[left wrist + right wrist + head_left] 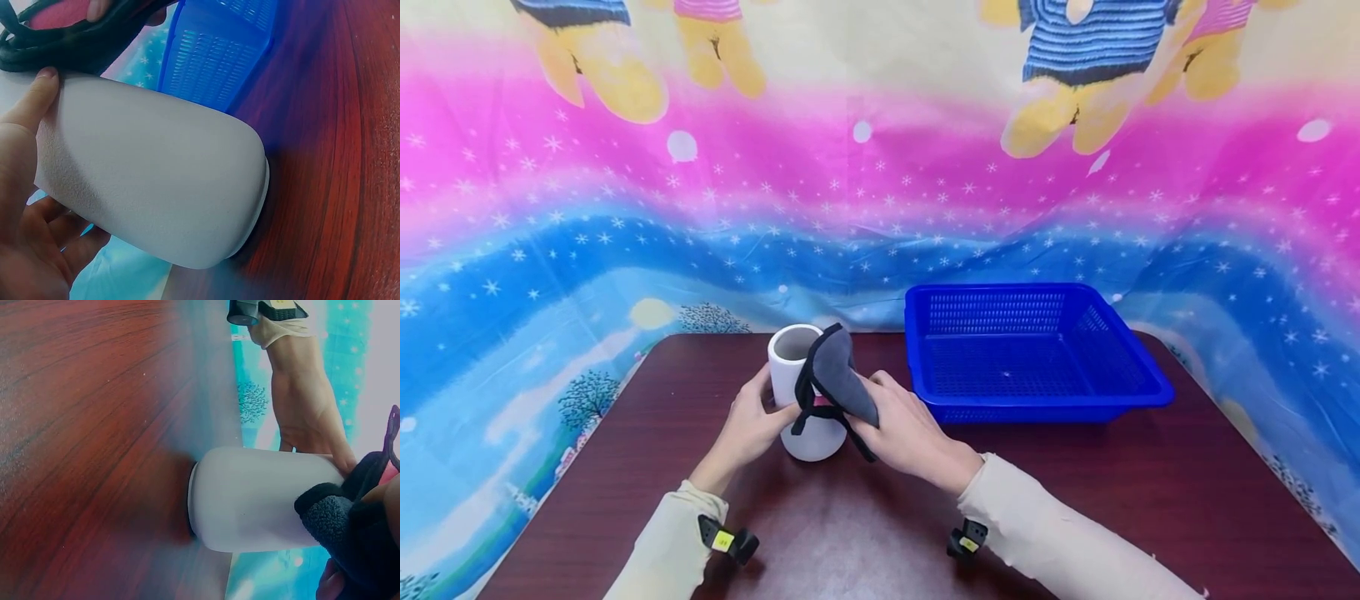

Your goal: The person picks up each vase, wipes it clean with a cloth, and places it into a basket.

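Observation:
A white vase (787,343) stands upright on the table, its round mouth facing up. My left hand (745,429) grips it round the side, thumb in front and fingers behind. In the left wrist view the thumb of the left hand (31,106) lies along the vase (156,169), its tip at the black edging. My right hand (906,429) holds a soft grey fabric piece (842,375) with black trim, black straps and pink inside. That fabric piece (331,515) overlaps the upper part of the vase (250,500) in the right wrist view.
A blue plastic basket (1037,402) with mesh walls stands to the right at the back of the dark red wooden table (865,533). Behind the table hangs a colourful printed cloth (850,183). Small black cameras sit at both wrists.

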`<state>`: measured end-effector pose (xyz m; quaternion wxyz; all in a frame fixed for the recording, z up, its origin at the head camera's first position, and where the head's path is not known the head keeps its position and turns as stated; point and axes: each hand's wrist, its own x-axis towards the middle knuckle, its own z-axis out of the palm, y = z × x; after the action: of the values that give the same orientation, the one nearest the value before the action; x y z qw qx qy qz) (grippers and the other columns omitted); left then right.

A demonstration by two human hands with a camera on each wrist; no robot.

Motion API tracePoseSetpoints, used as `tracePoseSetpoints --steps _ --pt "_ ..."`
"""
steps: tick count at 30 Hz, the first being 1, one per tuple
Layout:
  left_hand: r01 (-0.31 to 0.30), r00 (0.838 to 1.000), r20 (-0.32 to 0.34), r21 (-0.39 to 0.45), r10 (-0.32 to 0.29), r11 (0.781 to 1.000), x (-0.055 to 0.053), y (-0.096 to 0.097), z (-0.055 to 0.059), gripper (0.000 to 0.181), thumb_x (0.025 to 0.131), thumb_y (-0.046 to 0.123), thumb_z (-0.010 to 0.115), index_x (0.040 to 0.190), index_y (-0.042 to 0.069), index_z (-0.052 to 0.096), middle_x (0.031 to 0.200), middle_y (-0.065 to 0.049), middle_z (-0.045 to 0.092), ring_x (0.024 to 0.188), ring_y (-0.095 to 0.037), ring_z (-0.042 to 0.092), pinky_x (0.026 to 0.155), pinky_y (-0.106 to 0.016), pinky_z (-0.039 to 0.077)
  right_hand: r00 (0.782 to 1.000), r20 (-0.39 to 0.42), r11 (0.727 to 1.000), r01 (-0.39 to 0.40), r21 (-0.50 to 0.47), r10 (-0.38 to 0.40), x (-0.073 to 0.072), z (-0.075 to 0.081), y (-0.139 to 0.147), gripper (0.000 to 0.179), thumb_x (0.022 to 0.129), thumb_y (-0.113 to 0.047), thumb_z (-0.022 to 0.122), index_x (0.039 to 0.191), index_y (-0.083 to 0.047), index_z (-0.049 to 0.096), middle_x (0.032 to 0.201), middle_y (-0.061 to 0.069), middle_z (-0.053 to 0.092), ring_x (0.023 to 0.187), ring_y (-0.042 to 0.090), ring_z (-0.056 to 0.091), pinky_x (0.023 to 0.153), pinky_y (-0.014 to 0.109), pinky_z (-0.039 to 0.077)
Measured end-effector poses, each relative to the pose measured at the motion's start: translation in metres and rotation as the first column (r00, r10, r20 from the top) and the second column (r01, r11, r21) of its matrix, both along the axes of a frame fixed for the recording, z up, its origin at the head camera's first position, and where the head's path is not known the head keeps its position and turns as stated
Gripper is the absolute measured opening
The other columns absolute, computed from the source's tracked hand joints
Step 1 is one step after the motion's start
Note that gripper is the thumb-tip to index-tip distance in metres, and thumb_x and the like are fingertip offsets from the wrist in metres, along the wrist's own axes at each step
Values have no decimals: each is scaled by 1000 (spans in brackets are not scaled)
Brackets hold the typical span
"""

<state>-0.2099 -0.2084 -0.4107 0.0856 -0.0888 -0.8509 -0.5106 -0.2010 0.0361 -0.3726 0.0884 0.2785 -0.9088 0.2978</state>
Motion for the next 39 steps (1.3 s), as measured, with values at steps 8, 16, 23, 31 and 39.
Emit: tracePoseSetpoints --steps 8,16,23,31,39 --pt "3 1000 -17 -5 -3 1000 0 0 -1 62 89 19 75 144 13 49 127 -18 66 111 -30 67 93 -47 58 1000 -12 1000 -2 -8 2 0 -4 0 33 93 -31 69 126 -27 64 93 -3 60 78 11 56 59 24 46" --pt "-4 1000 -25 -7 4 1000 -2 0 -2 64 86 19 77 143 14 50 124 -17 67 108 -29 68 91 -40 57 1000 -14 1000 -5 -5 4 -1 -9 -1 23 92 -29 69 114 -22 66 88 -3 57 75 12 55 57 23 44" --pt "-1 999 -37 -11 1 1000 -3 -1 -3 66 85 22 80 144 14 50 125 -17 68 109 -28 68 91 -37 57 999 28 999 -32 -27 32 -5 -13 1 18 92 -28 70 108 -21 67 87 -4 58 78 11 55 61 24 46" --pt "2 999 -50 0 -2 1000 -2 0 -1 67 84 19 80 143 12 50 124 -18 68 107 -27 67 88 -29 57 995 66 996 -71 -57 75 -11 -17 4 10 91 -26 70 99 -22 66 82 -6 56 80 9 53 65 24 46" --pt "14 999 -46 12 -14 1000 -2 0 -3 68 86 16 79 146 11 48 129 -20 65 113 -34 65 95 -51 57 990 118 994 -73 -77 82 -11 -22 5 10 90 -23 71 97 -19 67 84 -5 58 81 10 56 69 27 49"
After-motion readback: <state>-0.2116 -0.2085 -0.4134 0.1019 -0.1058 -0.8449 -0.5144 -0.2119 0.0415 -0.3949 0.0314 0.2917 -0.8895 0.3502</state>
